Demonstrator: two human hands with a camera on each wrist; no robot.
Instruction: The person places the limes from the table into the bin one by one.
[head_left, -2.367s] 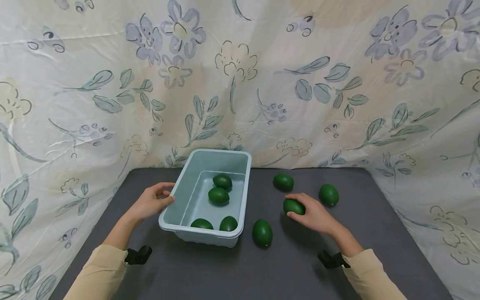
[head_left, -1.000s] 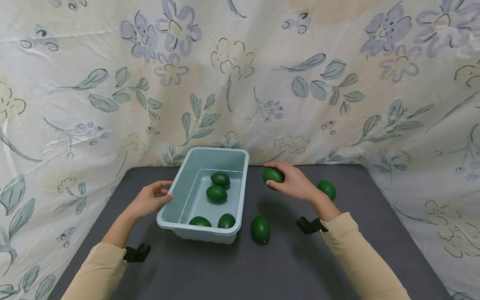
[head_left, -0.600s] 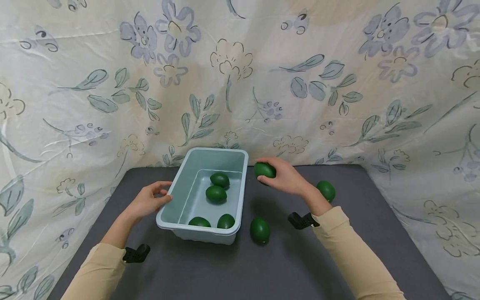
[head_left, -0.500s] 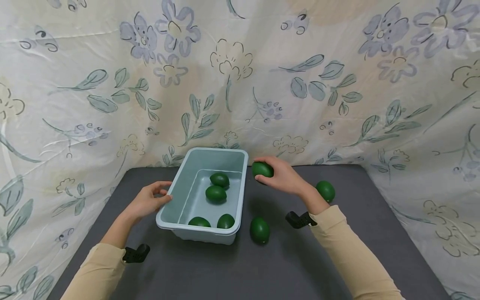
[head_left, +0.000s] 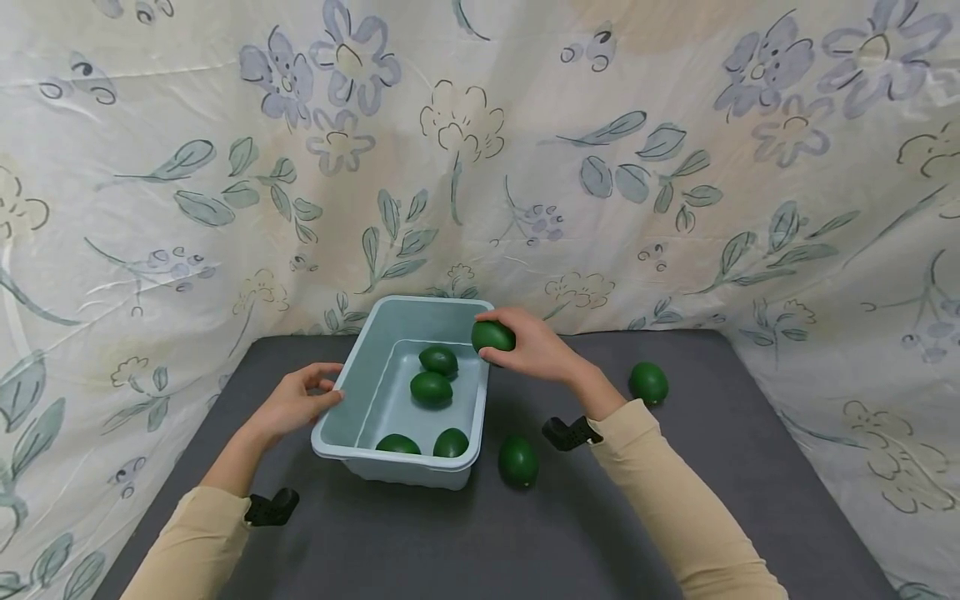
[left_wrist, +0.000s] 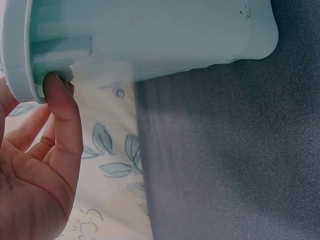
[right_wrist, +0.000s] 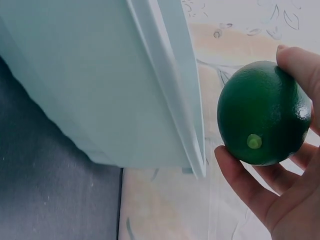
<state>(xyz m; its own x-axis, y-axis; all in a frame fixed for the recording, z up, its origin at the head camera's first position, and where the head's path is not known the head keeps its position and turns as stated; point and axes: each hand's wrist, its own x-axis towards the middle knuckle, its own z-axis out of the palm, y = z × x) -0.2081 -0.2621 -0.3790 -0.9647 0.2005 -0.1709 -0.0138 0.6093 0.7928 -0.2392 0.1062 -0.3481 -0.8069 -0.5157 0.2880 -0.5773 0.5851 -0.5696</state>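
My right hand (head_left: 528,343) grips a glossy dark green lime (head_left: 492,336), thumb on one side and fingers on the other. In the head view this lime overlaps the right rim of a pale blue plastic tub (head_left: 486,400). The right wrist view shows the lime (right_wrist: 262,112) off the ground, just beside the rim, with a small light green nub. On the tub's left side, my left hand (head_left: 296,398) holds the rim. Seen from the left wrist, the thumb (left_wrist: 62,105) curls against the rim's underside. Several limes (head_left: 431,388) lie inside the tub.
Two more limes rest on the dark grey table (head_left: 375,542): one lime (head_left: 517,461) close to the tub's near right corner, another lime (head_left: 648,382) farther right. A floral curtain (head_left: 480,167) hangs behind the table and along both sides.
My right hand has carried the lime leftward from over the table to the tub's right rim. The left hand has stayed on the opposite rim, and the tub has hardly moved.
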